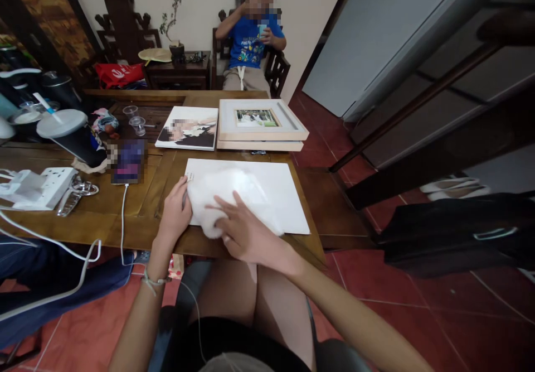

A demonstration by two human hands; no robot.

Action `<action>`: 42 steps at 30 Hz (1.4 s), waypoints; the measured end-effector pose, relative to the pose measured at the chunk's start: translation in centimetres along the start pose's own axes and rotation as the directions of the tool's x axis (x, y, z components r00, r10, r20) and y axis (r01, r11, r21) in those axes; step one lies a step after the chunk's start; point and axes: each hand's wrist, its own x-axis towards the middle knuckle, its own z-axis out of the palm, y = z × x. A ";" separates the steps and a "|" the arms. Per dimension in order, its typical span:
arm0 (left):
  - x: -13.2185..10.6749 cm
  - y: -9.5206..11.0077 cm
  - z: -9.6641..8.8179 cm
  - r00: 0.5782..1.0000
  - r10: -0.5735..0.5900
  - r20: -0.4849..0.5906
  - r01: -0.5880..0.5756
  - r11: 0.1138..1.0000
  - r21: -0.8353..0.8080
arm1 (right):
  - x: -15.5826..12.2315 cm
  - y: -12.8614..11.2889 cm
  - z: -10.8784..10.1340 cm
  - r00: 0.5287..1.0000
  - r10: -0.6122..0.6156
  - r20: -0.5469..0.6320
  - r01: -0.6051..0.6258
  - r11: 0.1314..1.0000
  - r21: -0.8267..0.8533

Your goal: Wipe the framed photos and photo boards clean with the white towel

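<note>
A white rectangular board (284, 193) lies flat near the table's front edge. On its left half is a fluffy white cloth (209, 193), bunched toward the front. My left hand (178, 210) is closed at the board's left edge, fingertips by its upper left corner and against the cloth's side. My right hand (242, 224) bears on the cloth from above, upper fingers spread over it and the lower part curled round the bunched front. Motion blurs this hand slightly. Part of the board is hidden beneath the cloth.
Behind the board lie a photo panel (188, 127) and stacked framed pictures (263, 121). A phone (129, 162) on a white cable, a power strip (54, 185) and a lidded cup (69, 135) are at left. A person in a blue shirt (252, 40) sits beyond the table.
</note>
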 end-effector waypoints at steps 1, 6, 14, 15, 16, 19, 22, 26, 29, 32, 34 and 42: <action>0.0 0.0 0.0 1.000 0.000 0.004 0.000 1.000 -0.001 | -1.3 -0.4 -0.5 1.000 -0.017 0.014 0.017 0.999 0.043; 0.0 0.2 0.0 1.000 0.005 -0.008 -0.005 1.000 0.005 | -6.4 2.4 -2.6 0.994 0.096 -0.042 -0.094 0.994 0.062; 0.0 0.3 0.0 1.000 -0.022 0.009 0.022 1.000 -0.009 | -5.0 7.8 -1.1 0.825 0.459 -0.329 -0.534 0.824 -0.189; 0.0 0.3 -0.1 1.000 -0.027 0.013 0.027 1.000 -0.006 | -4.6 7.1 -0.7 0.836 0.450 -0.313 -0.524 0.824 -0.216; 0.0 0.3 -0.1 0.999 -0.032 0.017 0.032 0.999 -0.003 | -4.3 6.2 -0.3 0.859 0.424 -0.287 -0.492 0.839 -0.233; 0.0 0.4 -0.2 0.999 -0.046 0.020 0.046 0.999 0.001 | -4.8 3.6 0.4 0.938 0.274 -0.212 -0.316 0.926 -0.205; -0.1 0.6 -0.2 0.999 -0.054 0.009 0.054 0.999 -0.005 | -7.1 2.6 -0.2 0.973 0.127 -0.195 -0.143 0.987 -0.070; -0.1 0.8 -0.2 0.999 -0.052 -0.001 0.052 0.998 -0.023 | -10.1 4.5 -1.8 0.981 0.074 -0.180 -0.053 0.992 0.117; -0.1 0.9 -0.2 0.999 -0.050 -0.008 0.049 0.998 -0.034 | -10.1 7.4 -2.6 0.962 0.182 -0.202 -0.153 0.977 0.151; -0.1 0.8 -0.2 0.999 -0.053 0.000 0.053 0.998 -0.026 | -7.6 10.5 -3.0 0.917 0.304 -0.258 -0.261 0.947 0.189; -0.1 0.7 -0.2 0.998 -0.058 0.008 0.058 0.998 -0.015 | -4.9 11.7 -2.9 0.895 0.349 -0.278 -0.300 0.932 0.204; 0.0 0.6 -0.3 0.998 -0.061 0.012 0.061 0.998 -0.013 | 0.2 5.1 0.6 0.969 0.160 -0.191 -0.147 0.986 0.078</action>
